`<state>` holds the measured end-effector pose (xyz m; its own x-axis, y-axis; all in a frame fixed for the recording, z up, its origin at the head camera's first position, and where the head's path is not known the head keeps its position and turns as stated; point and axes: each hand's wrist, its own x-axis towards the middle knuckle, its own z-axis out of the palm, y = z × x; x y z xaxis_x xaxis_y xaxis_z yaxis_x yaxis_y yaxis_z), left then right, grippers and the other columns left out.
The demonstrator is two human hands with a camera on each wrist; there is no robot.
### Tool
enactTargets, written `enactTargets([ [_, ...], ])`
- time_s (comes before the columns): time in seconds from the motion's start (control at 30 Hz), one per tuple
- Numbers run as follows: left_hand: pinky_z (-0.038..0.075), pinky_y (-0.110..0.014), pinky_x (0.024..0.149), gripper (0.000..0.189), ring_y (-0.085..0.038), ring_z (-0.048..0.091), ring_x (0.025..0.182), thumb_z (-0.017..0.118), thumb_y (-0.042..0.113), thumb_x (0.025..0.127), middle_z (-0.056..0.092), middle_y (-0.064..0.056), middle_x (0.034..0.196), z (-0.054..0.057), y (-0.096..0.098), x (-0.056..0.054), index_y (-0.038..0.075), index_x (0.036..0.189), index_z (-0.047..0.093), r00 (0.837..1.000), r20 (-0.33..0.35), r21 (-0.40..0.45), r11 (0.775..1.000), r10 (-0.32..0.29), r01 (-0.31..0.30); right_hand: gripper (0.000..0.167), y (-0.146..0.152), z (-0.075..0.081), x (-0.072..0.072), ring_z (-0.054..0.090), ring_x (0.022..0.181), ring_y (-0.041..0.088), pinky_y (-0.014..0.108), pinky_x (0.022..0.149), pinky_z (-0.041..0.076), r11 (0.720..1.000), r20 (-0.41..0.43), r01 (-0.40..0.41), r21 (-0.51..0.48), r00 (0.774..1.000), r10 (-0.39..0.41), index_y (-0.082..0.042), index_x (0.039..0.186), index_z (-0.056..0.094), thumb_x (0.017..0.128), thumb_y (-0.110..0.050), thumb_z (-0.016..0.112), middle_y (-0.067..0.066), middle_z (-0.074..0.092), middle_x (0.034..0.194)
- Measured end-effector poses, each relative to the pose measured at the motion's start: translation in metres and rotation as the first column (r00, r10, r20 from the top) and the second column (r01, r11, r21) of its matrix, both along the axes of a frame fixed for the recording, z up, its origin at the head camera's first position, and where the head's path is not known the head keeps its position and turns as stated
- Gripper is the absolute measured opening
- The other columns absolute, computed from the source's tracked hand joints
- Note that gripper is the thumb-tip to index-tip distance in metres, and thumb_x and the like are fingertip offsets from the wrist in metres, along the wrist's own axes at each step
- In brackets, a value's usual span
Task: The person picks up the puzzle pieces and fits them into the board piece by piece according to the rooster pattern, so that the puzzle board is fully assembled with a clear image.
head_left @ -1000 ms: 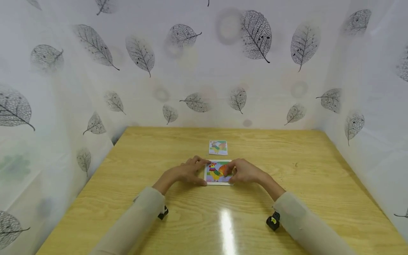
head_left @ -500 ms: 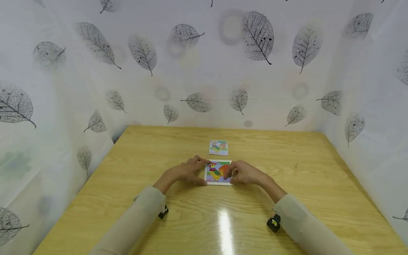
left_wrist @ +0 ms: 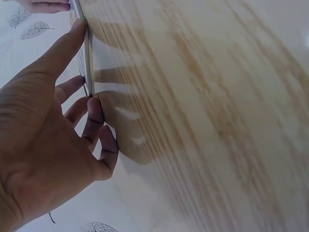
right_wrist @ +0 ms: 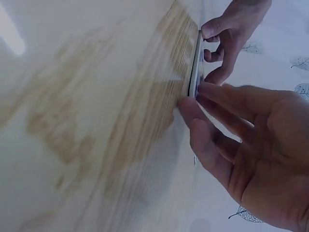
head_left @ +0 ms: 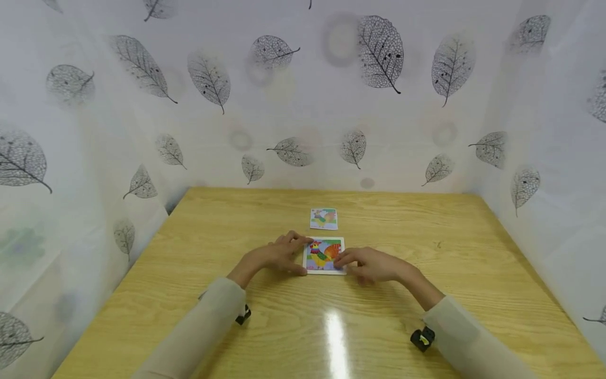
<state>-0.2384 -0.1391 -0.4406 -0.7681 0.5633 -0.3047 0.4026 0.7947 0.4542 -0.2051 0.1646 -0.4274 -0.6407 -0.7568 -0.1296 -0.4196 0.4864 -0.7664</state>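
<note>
A small rooster picture puzzle [head_left: 323, 255] with a white border lies flat on the table; any seams between pieces are too fine to tell. My left hand [head_left: 279, 255] holds its left side, forefinger at the far corner and thumb [left_wrist: 72, 41] at the near corner. Over the near right corner is my right hand [head_left: 376, 265], its fingertips touching the picture and the thumb low by the border. In the right wrist view, the right hand [right_wrist: 270, 140] has its fingers extended towards the thin board edge [right_wrist: 195, 63]. A matching rooster card [head_left: 324, 219] lies just beyond the puzzle.
The wooden table [head_left: 284, 326] has a bright light reflection near its front. A white curtain [head_left: 303, 105] with leaf prints surrounds the table at the back and both sides. Black wrist devices [head_left: 422, 338] sit under both sleeves.
My right hand has slid from the puzzle's right side towards its near right corner, uncovering more of the tail. Its fingers lie flatter. The left hand and the puzzle stay in place.
</note>
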Motion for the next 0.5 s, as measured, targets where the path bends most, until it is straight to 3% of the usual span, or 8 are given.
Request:
enactTargets([
  [0.23, 0.032, -0.066, 0.114, 0.086, -0.032, 0.037, 0.139, 0.08, 0.044, 0.091, 0.034, -0.008, 0.155, 0.005, 0.004, 0.001, 0.026, 0.162, 0.035, 1.0, 0.012, -0.007, 1.0, 0.008, -0.008, 0.039, 0.011, -0.001, 0.007, 0.053, 0.052, 0.014, 0.032, 0.046, 0.05, 0.994, -0.003, 0.109, 0.014, 0.994, -0.109, 0.012, 0.144, 0.051, 0.111, -0.007, 0.045, 0.029, 0.043, 0.149],
  [0.37, 0.033, -0.065, 0.114, 0.091, -0.032, 0.037, 0.139, 0.08, 0.042, 0.091, 0.033, -0.009, 0.155, 0.007, 0.003, 0.001, 0.024, 0.164, 0.03, 1.0, 0.018, 0.001, 1.0, 0.007, -0.007, 0.041, 0.014, -0.003, 0.004, 0.052, 0.054, 0.013, 0.031, 0.046, 0.049, 0.995, 0.026, 0.097, 0.023, 0.995, -0.098, 0.011, 0.146, 0.05, 0.111, -0.01, 0.046, 0.028, 0.04, 0.153],
  [0.5, 0.031, -0.06, 0.118, 0.102, -0.034, 0.032, 0.146, 0.08, 0.042, 0.091, 0.028, -0.012, 0.16, 0.003, -0.001, -0.002, 0.02, 0.168, 0.016, 1.0, 0.03, 0.011, 1.0, 0.009, -0.009, 0.043, 0.019, -0.003, 0.001, 0.053, 0.057, 0.014, 0.03, 0.048, 0.049, 0.994, 0.053, 0.101, 0.029, 0.993, -0.103, 0.01, 0.146, 0.05, 0.111, -0.013, 0.049, 0.027, 0.041, 0.154],
])
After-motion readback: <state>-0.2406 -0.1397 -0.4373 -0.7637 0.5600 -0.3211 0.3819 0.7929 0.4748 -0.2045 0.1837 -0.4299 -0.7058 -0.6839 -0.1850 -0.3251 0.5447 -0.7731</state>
